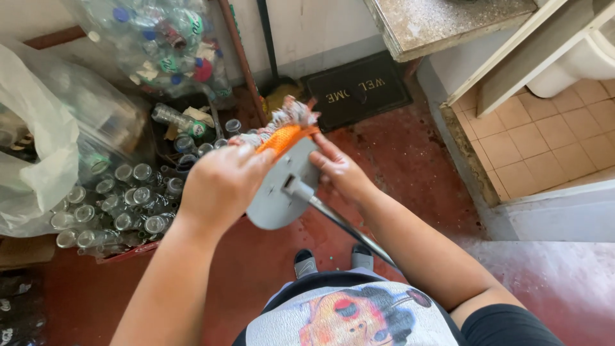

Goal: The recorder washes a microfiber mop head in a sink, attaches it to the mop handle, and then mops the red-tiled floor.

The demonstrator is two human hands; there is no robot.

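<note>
Held up over the red floor (397, 160), a grey mop head (278, 198) with an orange pad (282, 138) is gripped by the left hand (221, 182) at its upper-left edge, while the right hand (339, 172) grasps its right edge. Its metal handle (349, 232) slants down toward the person. Glass bottles (122, 205) crowd the floor's left edge; the right side toward the doormat (359, 90) lies open.

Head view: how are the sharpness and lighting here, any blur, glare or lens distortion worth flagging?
Head view: bright daylight, soft shadows; the left hand and right hand on the grey mop head are sharp, no motion blur; glare whitens the clear plastic bag at left and the tiled floor looks slightly washed out; wide-angle lens bends the edges, stretching the forearms.
</note>
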